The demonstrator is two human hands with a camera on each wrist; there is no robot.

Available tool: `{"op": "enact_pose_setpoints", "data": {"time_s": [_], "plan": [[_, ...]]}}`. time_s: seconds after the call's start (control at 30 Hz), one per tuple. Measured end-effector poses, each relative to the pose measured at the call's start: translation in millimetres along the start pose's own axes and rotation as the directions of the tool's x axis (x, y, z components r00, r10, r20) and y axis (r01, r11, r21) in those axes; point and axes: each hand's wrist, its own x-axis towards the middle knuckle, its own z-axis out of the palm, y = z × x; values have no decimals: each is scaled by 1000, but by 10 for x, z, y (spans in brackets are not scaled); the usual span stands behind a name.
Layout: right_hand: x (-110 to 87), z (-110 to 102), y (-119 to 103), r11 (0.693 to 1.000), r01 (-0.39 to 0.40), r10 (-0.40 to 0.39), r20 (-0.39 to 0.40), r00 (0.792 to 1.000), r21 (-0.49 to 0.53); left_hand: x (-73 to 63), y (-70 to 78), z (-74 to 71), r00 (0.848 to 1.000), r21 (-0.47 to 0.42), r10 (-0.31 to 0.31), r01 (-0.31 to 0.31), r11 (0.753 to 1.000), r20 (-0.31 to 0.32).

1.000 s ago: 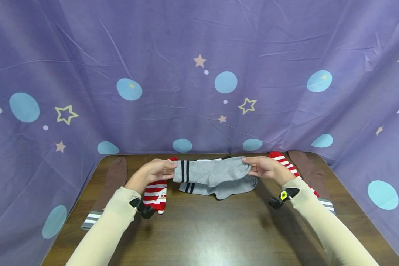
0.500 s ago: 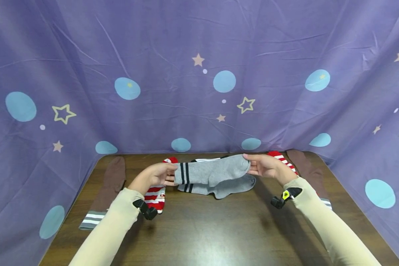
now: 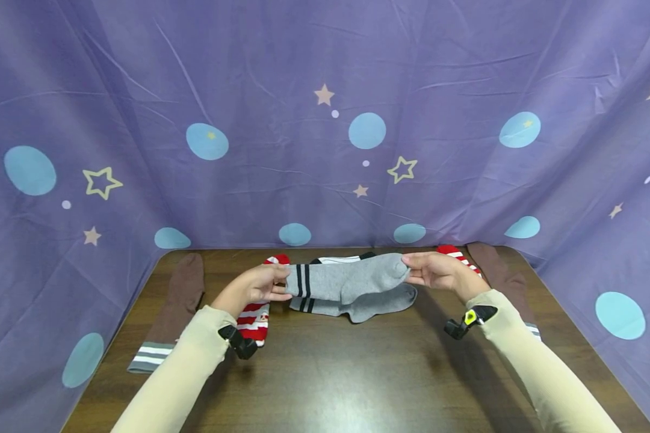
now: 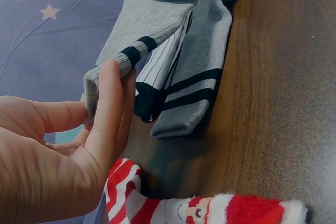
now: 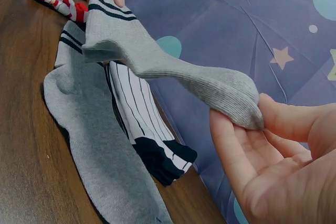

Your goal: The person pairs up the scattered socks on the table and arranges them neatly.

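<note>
A grey sock (image 3: 325, 281) with two black stripes is stretched out between both hands, raised above the table. My left hand (image 3: 253, 285) pinches its striped cuff between thumb and fingers, as the left wrist view also shows. At the other end my right hand (image 3: 437, 274) pinches the toe (image 5: 252, 113). Beneath it, a matching grey sock (image 3: 379, 305) lies flat on the table, partly covered in the head view. Behind that one lies a white sock with thin dark stripes and black ends (image 5: 140, 100), mostly hidden from the head camera.
A red-and-white striped sock (image 3: 253, 325) lies by the left forearm, and another striped sock (image 3: 459, 257) lies behind the right hand. Brown socks with grey cuffs lie at the left (image 3: 180, 294) and right (image 3: 501, 276). A purple curtain (image 3: 303, 150) encloses the wooden table (image 3: 357, 367).
Both hands keep their pinch on the raised grey sock, which has shifted only very slightly to the right. The socks on the table lie as before.
</note>
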Motion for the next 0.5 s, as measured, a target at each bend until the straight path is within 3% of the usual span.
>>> {"op": "enact_pose_setpoints", "data": {"time_s": [0.27,0.5], "plan": [[-40,-35,13,997,5,-5,1,1000,71,21,-19,6,1000,5,2,-2,1000,-9],[-50,-98,52,998,-18,21,-36,999,65,19,-61,-22,999,12,-2,3,1000,-42]]}}
